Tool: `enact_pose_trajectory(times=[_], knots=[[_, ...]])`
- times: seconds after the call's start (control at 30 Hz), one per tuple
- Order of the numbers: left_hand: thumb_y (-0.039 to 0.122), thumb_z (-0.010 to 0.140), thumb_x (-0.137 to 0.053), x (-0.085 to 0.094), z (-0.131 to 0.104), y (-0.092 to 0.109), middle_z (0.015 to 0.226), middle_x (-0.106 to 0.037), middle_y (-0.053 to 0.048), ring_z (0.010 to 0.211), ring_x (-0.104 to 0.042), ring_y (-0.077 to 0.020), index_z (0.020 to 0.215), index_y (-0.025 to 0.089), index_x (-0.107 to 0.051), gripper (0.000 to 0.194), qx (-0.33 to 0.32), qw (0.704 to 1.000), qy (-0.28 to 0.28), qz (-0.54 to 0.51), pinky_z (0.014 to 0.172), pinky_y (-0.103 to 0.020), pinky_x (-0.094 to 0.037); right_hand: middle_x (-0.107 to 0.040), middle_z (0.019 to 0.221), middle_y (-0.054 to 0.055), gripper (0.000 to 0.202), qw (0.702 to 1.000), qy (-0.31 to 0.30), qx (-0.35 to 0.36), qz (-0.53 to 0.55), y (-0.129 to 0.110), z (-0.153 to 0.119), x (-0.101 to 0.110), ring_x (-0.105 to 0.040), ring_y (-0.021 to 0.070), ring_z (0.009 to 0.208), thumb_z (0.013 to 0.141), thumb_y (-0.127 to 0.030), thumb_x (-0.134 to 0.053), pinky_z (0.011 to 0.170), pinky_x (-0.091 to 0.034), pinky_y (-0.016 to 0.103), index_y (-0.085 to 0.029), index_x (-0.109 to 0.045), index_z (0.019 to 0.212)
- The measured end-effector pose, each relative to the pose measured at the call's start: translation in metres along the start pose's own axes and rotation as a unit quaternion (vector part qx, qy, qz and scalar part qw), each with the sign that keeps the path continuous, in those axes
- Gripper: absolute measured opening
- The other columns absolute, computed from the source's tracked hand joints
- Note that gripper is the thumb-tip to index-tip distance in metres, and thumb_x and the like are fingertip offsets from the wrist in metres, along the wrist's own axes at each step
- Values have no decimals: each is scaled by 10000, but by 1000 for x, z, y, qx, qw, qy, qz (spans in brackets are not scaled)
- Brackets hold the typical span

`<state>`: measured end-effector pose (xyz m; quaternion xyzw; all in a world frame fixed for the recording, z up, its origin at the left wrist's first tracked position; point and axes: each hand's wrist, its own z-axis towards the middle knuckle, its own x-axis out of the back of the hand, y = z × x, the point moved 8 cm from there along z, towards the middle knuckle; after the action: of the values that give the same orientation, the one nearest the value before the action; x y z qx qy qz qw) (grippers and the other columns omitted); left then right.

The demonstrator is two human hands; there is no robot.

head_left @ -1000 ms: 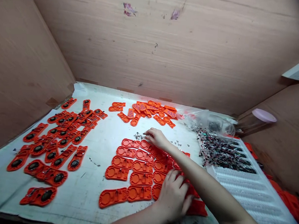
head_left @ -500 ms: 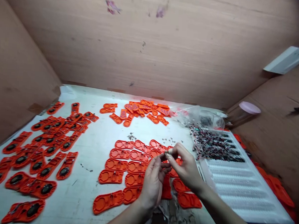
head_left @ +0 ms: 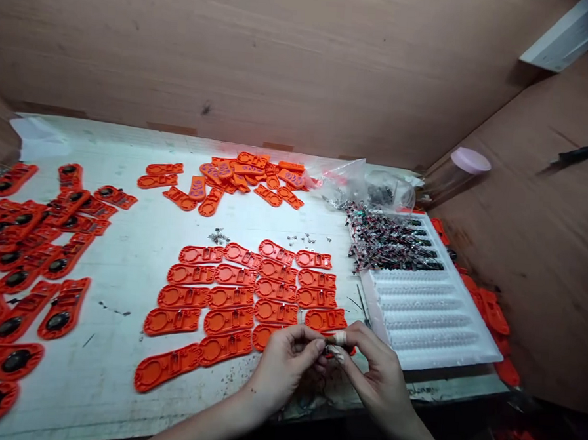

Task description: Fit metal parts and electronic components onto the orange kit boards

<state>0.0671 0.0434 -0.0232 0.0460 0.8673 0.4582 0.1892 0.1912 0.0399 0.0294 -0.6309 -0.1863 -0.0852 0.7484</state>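
My left hand and my right hand meet at the table's front edge, fingertips pinched together around something small and dark that I cannot make out. A strip of pale tape wraps a finger of the right hand. Just beyond the hands, orange plastic shells lie in rows, open side up, each with a round recess. Small metal bits sit in a little heap behind the rows. To the right, a white ridged tray carries a pile of small wired parts on its far half.
Orange shells with black discs crowd the left side. More orange pieces are heaped at the back, beside a clear plastic bag. A lidded jar stands at the back right. Cardboard walls enclose the table.
The view has shifted right and down, so the table's things appear further left and higher. Both hands have come down nearer the front edge, uncovering more shells, with their fingertips still together.
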Motion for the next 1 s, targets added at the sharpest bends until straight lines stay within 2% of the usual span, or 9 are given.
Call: enact_pose_trajectory(times=[0.07, 0.1, 0.17, 0.23, 0.27, 0.33, 0.47, 0.8, 1.0], knots=[[392, 848, -561, 3, 1, 13, 827, -657, -64, 763, -623, -177, 882, 140, -623, 262, -101, 982, 33, 157, 712, -302, -508, -529, 788, 25, 87, 1000, 5, -22, -6, 13, 3, 2, -522, 156, 744, 900, -199, -473, 636, -441, 259, -211, -541, 848], [361, 870, -527, 1, 0, 21, 923, -662, -90, 849, -621, -202, 954, 143, -626, 253, -162, 952, 49, 255, 769, -333, -507, -524, 790, 28, 102, 999, 10, -24, -20, 20, 5, 3, -516, 159, 749, 909, -199, -453, 643, -439, 264, -207, -529, 841], [334, 880, -508, -8, -3, 28, 1155, -618, -126, 1062, -563, -258, 1113, 155, -597, 308, -258, 856, 60, 444, 907, -411, -464, -525, 815, 43, 127, 995, 25, 4, -94, 34, 11, 7, -504, 173, 784, 917, -176, -410, 683, -433, 289, -198, -523, 864], [398, 869, -521, -18, -3, 22, 1333, -514, -122, 1221, -458, -293, 1213, 173, -555, 412, -294, 758, 37, 581, 1007, -464, -391, -538, 846, 64, 172, 976, 26, 54, -208, 45, 17, 5, -487, 195, 817, 914, -135, -371, 714, -414, 319, -186, -536, 904], [448, 860, -523, -21, -1, 16, 1380, -471, -113, 1262, -420, -298, 1230, 180, -548, 458, -295, 723, 21, 625, 1033, -468, -366, -549, 859, 74, 193, 961, 16, 76, -267, 51, 19, 2, -476, 205, 823, 909, -119, -362, 717, -401, 331, -179, -545, 922], [538, 845, -503, -24, 1, 8, 1425, -418, -105, 1297, -385, -289, 1266, 183, -525, 551, -290, 682, -3, 672, 1063, -448, -335, -572, 883, 84, 206, 926, -14, 104, -362, 60, 22, -7, -453, 219, 812, 902, -111, -375, 705, -374, 345, -171, -566, 949], [580, 851, -455, -25, 3, 5, 1429, -410, -113, 1313, -368, -269, 1289, 166, -507, 605, -288, 657, -14, 696, 1097, -414, -277, -600, 942, 90, 191, 890, -34, 133, -436, 63, 22, -13, -430, 224, 825, 892, -137, -426, 755, -341, 376, -177, -595, 971], [555, 880, -412, -27, 4, 8, 1410, -436, -120, 1327, -355, -270, 1242, 151, -537, 557, -287, 628, -28, 723, 1095, -414, -265, -608, 939, 79, 198, 871, -46, 166, -460, 59, 20, -16, -422, 227, 862, 871, -113, -451, 838, -300, 400, -167, -604, 984], [575, 859, -442, -26, 4, 7, 1413, -428, -132, 1340, -333, -270, 1259, 149, -523, 590, -291, 631, -31, 718, 1107, -421, -247, -598, 915, 74, 168, 871, -68, 164, -458, 61, 26, -16, -430, 225, 843, 874, -132, -469, 796, -329, 377, -187, -610, 949]])
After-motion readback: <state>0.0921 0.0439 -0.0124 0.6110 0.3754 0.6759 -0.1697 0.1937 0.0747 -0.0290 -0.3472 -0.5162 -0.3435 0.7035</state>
